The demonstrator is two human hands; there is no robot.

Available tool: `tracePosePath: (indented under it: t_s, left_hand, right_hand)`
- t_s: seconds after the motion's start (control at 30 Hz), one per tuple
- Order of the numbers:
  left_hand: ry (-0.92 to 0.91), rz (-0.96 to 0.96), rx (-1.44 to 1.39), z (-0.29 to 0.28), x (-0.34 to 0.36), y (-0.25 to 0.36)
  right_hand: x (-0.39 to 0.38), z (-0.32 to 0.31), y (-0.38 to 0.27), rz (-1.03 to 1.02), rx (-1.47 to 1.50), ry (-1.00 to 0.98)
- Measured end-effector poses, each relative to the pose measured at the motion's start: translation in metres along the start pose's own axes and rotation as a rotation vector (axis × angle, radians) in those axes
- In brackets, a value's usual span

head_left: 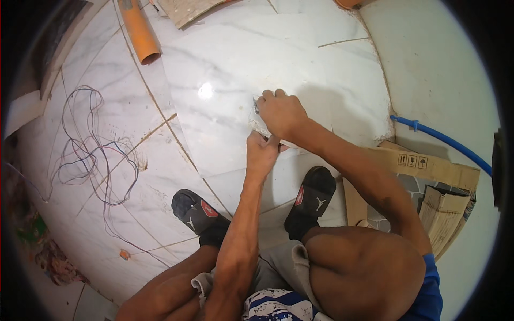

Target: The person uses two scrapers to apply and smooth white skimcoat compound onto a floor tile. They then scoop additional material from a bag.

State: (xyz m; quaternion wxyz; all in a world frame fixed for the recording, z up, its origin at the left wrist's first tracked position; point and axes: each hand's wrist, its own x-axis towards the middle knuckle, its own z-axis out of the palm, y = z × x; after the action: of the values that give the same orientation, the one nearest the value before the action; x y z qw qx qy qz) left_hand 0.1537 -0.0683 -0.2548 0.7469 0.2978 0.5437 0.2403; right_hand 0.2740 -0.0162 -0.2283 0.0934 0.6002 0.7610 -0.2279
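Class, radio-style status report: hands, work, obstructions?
Left hand, right hand: together, gripping small pale piece. Piece mostly covered, kind unclear. Tangled wires off left, apart from both hands.

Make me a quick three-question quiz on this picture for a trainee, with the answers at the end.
1. True or false: the thin wires are wound neatly on a spool.

2. What colour is the tube at the right wall?
A) red
B) blue
C) white

3. Both hands are at a small pale item. Which hand is higher in the picture?

Key: 1. False, they lie in loose loops on the tiled floor. 2. B. 3. The right hand.
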Motion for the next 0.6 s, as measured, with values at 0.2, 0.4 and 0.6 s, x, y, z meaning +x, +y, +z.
tracePosePath:
  t_s: [0.2, 0.4, 0.6]
  left_hand:
    - [-0.071, 0.076, 0.377, -0.047, 0.016, 0.058]
    - [0.078, 0.362, 0.543, -0.1, 0.053, 0.207]
    - [-0.076, 0.518, 1.111, -0.102, 0.047, 0.355]
  right_hand:
    - [-0.018, -0.023, 0.043, 0.211, 0.247, 0.136]
    - [-0.091, 0.025, -0.04, 0.034, 0.299, 0.086]
    - [-0.119, 0.083, -0.096, -0.222, -0.182, 0.176]
